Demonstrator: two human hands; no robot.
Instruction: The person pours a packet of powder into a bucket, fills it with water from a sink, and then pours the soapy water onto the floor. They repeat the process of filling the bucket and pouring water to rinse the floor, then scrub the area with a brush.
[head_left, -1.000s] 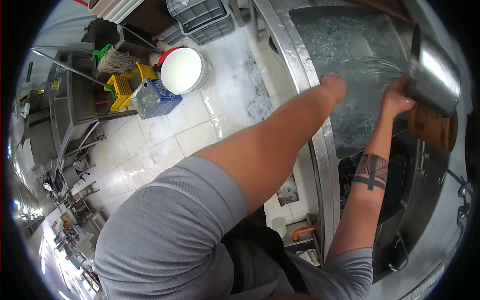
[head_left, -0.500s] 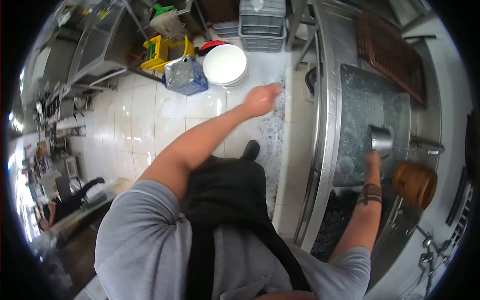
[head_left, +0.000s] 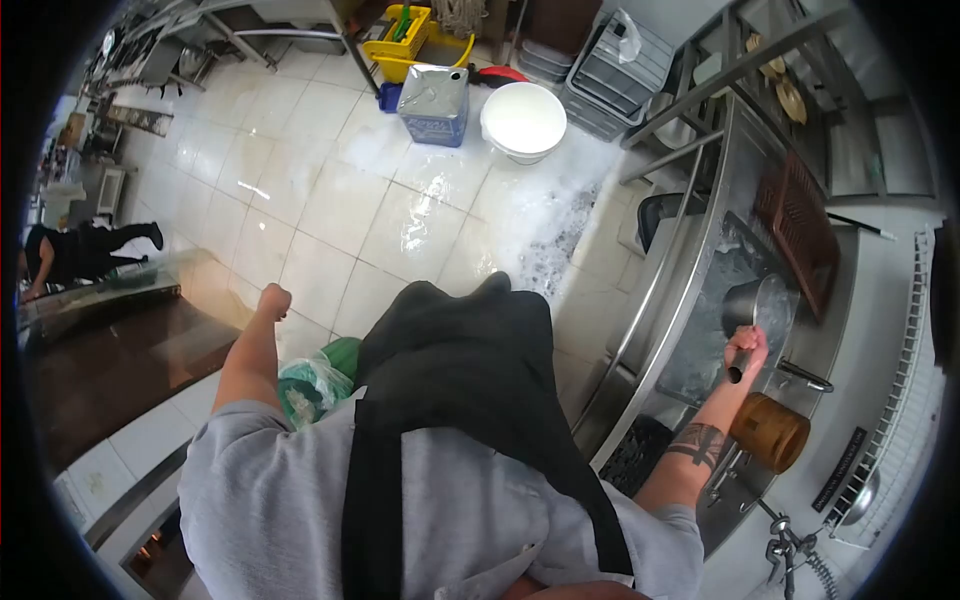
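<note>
Through one wide-angle head camera I look forward and steeply down, the apron (head_left: pixel 455 345) close below, floor (head_left: pixel 330 200) and sink (head_left: pixel 672 310) farther off.

Bright whitish light, from above going by the glare. Wet floor (head_left: pixel 330 190) has hard hotspots around 11 o'clock, thinner streak at 10. Bucket (head_left: pixel 524 118) at 12 nearly blown out. Pot (head_left: pixel 742 303) at 3 shows pale highlights. Apron (head_left: pixel 455 340) mid-frame goes near-black, little fold detail. Fisheye: black corners, rack (head_left: pixel 905 375) at 3 bows. Tile lines fairly crisp; clutter (head_left: pixel 75 135) at 10 small, soft, squashed toward the edge.
</note>
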